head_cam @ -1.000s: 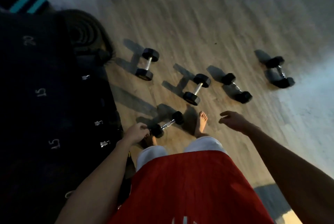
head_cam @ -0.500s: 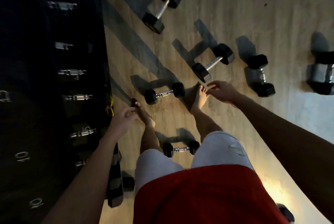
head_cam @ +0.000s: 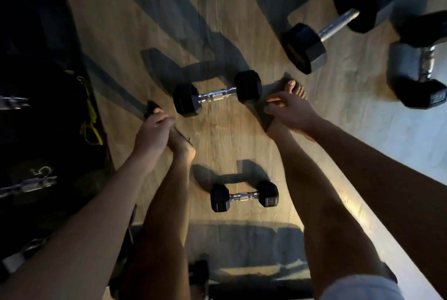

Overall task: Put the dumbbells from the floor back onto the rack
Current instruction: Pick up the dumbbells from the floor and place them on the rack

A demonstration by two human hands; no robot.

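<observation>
Several black hex dumbbells lie on the wooden floor. A small dumbbell (head_cam: 217,93) lies just ahead of my bare feet, between my two hands. My left hand (head_cam: 151,130) hangs left of it with fingers loosely curled, holding nothing. My right hand (head_cam: 291,111) hovers right of it over my right foot, fingers relaxed and empty. A smaller dumbbell (head_cam: 244,195) lies between my legs. A bigger dumbbell (head_cam: 338,21) and another dumbbell (head_cam: 420,67) lie at the upper right. The dark rack (head_cam: 36,130) with stored dumbbells runs down the left side.
A yellow strap (head_cam: 90,118) hangs at the rack's edge. My bare legs and feet stand on either side of the smallest dumbbell. A dark mat or bench (head_cam: 242,246) lies behind my feet at the bottom. Bare wooden floor stretches ahead at the top.
I have bent far lower, so the floor and dumbbells look much closer. Both hands have dropped towards the small dumbbell in front of my feet.
</observation>
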